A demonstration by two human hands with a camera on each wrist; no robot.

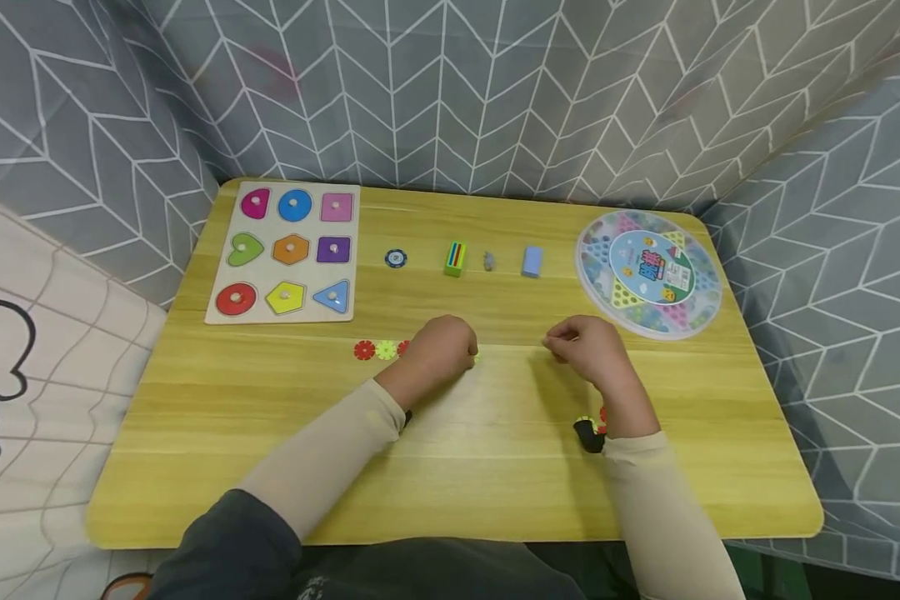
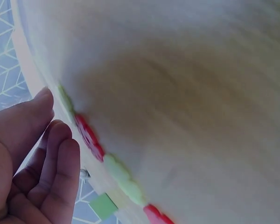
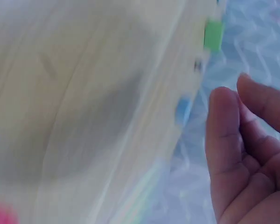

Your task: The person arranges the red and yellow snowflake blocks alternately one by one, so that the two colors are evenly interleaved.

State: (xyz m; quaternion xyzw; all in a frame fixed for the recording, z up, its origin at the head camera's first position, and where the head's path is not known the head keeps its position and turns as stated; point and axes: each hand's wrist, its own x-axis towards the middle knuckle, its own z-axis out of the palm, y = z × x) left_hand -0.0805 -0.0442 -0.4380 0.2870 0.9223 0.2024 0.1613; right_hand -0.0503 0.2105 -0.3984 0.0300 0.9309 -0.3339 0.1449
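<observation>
One row of red and green flower discs (image 1: 386,350), midway between the table's (image 1: 457,492) far and near edges | left hand (image 1: 438,350) by its right end, right hand (image 1: 588,350) apart: fingers loosely curled, nothing visible gripped | probably light, stiff; pinch opposite rims

Bright, even light in the head view, with a pale sheen spreading on the surface (image 1: 487,425) and a soft shadow slanting down beside the right grip (image 1: 591,354)! Over to the left wrist: dimmer here, a broad brown shadow sprawling, the surface's edge bowing, the red flower-shaped disc (image 2: 89,137) soft. And the right wrist: blur everywhere, green block (image 3: 213,35) and blue block (image 3: 183,110) smearing, right grip crisper!
</observation>
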